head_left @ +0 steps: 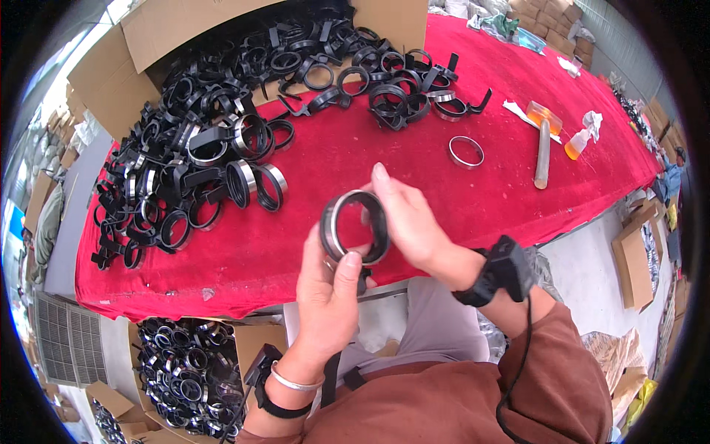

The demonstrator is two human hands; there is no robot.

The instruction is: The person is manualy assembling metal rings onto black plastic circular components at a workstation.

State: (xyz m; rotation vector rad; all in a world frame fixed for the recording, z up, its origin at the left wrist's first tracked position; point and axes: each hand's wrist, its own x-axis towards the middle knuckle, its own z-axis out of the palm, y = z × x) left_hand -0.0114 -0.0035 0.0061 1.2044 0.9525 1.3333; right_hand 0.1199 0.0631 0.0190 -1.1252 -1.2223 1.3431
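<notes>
Above the near edge of the table I hold a black ring with a silver metal band (333,229) between both hands. My left hand (329,296) grips its lower left side, thumb on the near rim and fingers partly hidden behind it. Against the ring's right side presses my right hand (414,222), its thumb pointing up and its other fingers partly hidden. A loose silver metal ring (450,153) lies on the red tablecloth (325,152) beyond my right hand. To the left, a large heap of black rings with short arms (211,137), some with silver bands, spreads across the cloth.
An open cardboard box (196,29) spills rings at the back. A hammer with an amber head (543,148) and a small bottle of orange liquid (575,144) lie at the right. Below the table's left side stands another carton (255,342) full of rings.
</notes>
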